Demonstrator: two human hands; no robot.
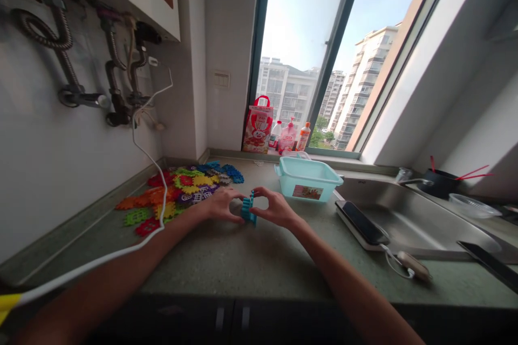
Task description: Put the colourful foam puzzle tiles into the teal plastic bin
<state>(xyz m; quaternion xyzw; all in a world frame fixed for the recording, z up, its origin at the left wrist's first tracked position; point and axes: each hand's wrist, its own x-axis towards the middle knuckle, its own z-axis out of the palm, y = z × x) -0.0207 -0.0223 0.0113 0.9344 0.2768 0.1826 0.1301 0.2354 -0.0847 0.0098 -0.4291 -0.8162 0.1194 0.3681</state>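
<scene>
At far left, against the wall, braided metal hose [65,67], coiled and dull-shiny. Next, white cable [40,290], smooth and rounded, running slack across the near edge of the pile. Then, on the stone-like, speckled, grey-green tabletop [226,264], a loose heap of gear pieces [159,194]: flat, toothed, seemingly plastic, in orange, red, green, yellow, purple and blue, some with cut-out windows.

Just to the right of the heap, left hand [222,205], thumb and fingers curled round and pinching the left side of a turquoise stack [246,210]. Stack directly between the two hands, to the right of the left one and to the left of the right one; neither nearer, both in contact. Ribbed and toothed in outline, seemingly of hard plastic, with a thin plate edge-on at its right, long axis roughly upright. Impossible to tell whether resting on the tabletop or held just above it. On its right side, right hand [275,207], closed on the edge between thumb and fingers.

Beyond, to the right, pale turquoise box [287,186], translucent and open-topped, with rounded corners. Farther right, glossy black phone [362,222] beside the brushed-steel sink [408,210].
</scene>
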